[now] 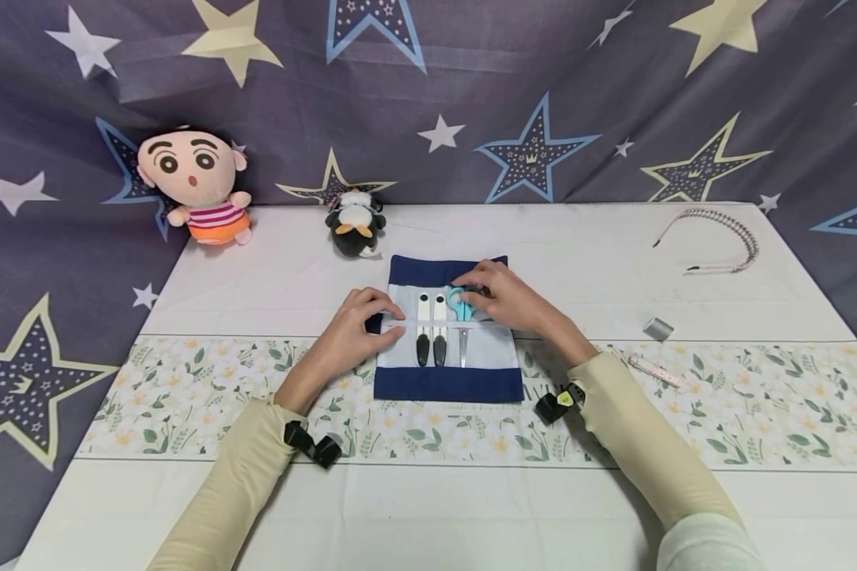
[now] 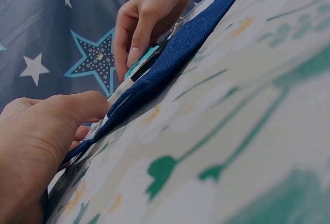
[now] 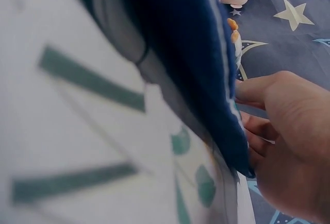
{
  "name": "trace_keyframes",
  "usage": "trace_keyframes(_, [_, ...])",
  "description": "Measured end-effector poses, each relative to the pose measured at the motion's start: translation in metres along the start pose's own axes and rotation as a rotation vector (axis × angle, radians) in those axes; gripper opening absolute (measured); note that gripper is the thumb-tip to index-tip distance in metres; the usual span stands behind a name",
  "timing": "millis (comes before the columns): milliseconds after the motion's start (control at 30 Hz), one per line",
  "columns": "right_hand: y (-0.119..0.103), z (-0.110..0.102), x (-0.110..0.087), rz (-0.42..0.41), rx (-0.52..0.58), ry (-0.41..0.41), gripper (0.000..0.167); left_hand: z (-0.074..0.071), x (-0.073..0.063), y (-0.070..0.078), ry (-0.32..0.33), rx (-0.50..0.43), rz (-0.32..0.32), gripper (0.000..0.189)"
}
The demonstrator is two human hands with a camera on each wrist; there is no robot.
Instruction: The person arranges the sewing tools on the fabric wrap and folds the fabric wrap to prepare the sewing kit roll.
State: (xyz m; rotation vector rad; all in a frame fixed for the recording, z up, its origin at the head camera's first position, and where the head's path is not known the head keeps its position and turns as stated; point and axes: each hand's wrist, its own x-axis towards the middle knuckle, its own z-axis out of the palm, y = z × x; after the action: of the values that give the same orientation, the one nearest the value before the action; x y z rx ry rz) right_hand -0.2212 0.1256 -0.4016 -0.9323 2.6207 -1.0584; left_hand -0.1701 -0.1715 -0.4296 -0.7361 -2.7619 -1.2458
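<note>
A navy and pale-blue fabric tool roll [image 1: 447,386] lies unrolled on the table. An elastic band across its middle holds two slim white tools with dark lower ends [image 1: 424,325] and a pair of scissors with teal handles [image 1: 463,313], blades downward. My left hand [image 1: 350,333] grips the roll's left edge, with thumb and fingers at the cloth in the left wrist view. At the upper right of the roll, my right hand [image 1: 503,295] pinches the scissors' handles between thumb and fingers. In the right wrist view a navy flap [image 3: 180,54] partly hides those fingers.
Behind the roll sit a penguin plush [image 1: 355,224] and, further left, a doll in a striped shirt [image 1: 207,190]. To the right are a grey cylinder [image 1: 659,328], a thin pink stick-like item [image 1: 653,370] and a headband [image 1: 739,230]. A star-patterned curtain [image 1: 443,79] hangs behind the table.
</note>
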Motion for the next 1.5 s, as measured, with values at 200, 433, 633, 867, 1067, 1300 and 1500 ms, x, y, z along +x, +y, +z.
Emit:
trace_keyframes(200, [0.0,-0.003,-0.003,-0.021,0.035,0.028,0.032,0.0,0.0,0.001,0.002,-0.002,0.003,0.012])
trace_keyframes(433, [0.005,-0.013,-0.012,-0.019,0.095,0.108,0.03,0.0,0.0,0.0,-0.001,0.006,0.003,0.013])
trace_keyframes(633, [0.012,-0.03,-0.029,-0.011,0.081,0.223,0.026,0.0,0.001,0.0,-0.003,0.011,-0.015,0.014])
trace_keyframes(867, [0.028,-0.057,-0.065,0.047,0.038,0.361,0.024,0.0,0.002,0.003,-0.005,0.007,-0.039,0.014])
trace_keyframes(1067, [0.044,-0.08,-0.104,0.1,-0.024,0.44,0.025,-0.002,0.004,0.008,0.009,0.048,0.023,0.012])
trace_keyframes(1300, [0.059,-0.097,-0.15,0.212,-0.092,0.463,0.029,0.004,0.017,0.022,0.026,0.048,0.145,0.015])
trace_keyframes(1500, [0.071,-0.101,-0.185,0.309,-0.122,0.426,0.032,0.019,0.027,0.033,-0.007,0.077,0.172,0.019])
